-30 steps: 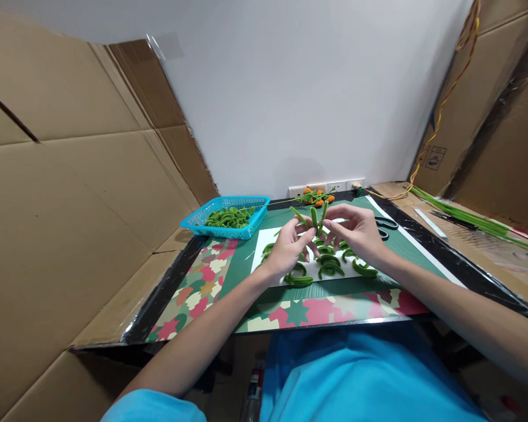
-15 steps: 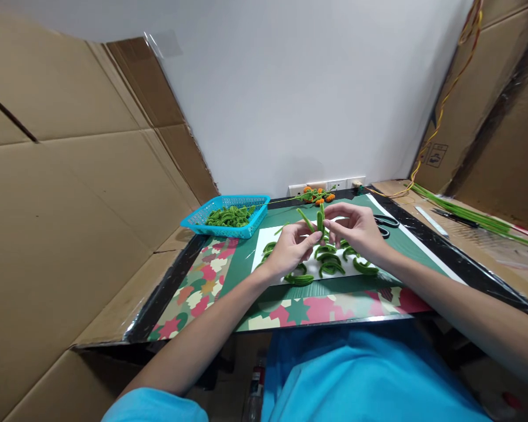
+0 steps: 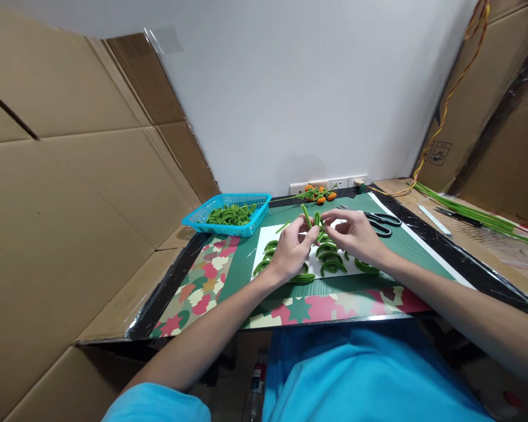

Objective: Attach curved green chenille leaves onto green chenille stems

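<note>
My left hand (image 3: 293, 249) and my right hand (image 3: 354, 234) meet above a white sheet (image 3: 264, 243) on the table. Both pinch the same green pipe-cleaner piece (image 3: 311, 218), whose fuzzy ends stick up between the fingertips. Several bent green pipe-cleaner loops (image 3: 330, 261) lie on the sheet under and around my hands. Part of the held piece is hidden by my fingers.
A blue basket (image 3: 202, 218) with green pieces stands at the back left. Black scissors (image 3: 381, 221) lie to the right of my hands. An orange-and-green flower sprig (image 3: 317, 194) rests near the wall sockets. Long green stems (image 3: 466, 214) lie at the right. Cardboard walls flank the camouflage-patterned mat (image 3: 198, 287).
The green piece's ends have been brought closer together between my fingers. Both hands have sunk slightly toward the sheet, and the view has shifted a little.
</note>
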